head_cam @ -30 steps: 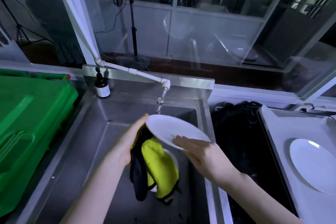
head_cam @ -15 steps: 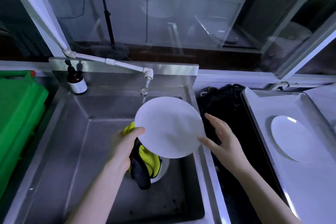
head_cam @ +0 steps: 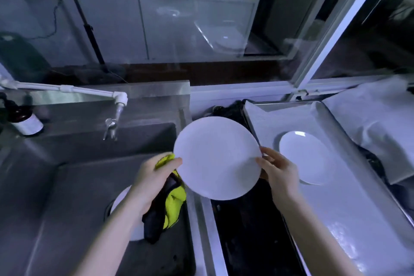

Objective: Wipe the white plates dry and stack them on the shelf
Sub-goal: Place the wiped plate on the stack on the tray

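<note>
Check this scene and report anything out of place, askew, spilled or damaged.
Nothing stands out. The held plate, gripped at its rim by the left hand with the yellow cloth and by the right hand, looks intact. A second plate lies flat on the tray; a third plate sits in the sink, partly hidden.

One head-worn wide-angle view, looking forward and down, close over the sink (head_cam: 67,197) at left and tray (head_cam: 358,208) at right; white plate (head_cam: 217,157) centre frame, window (head_cam: 197,24) far.
</note>
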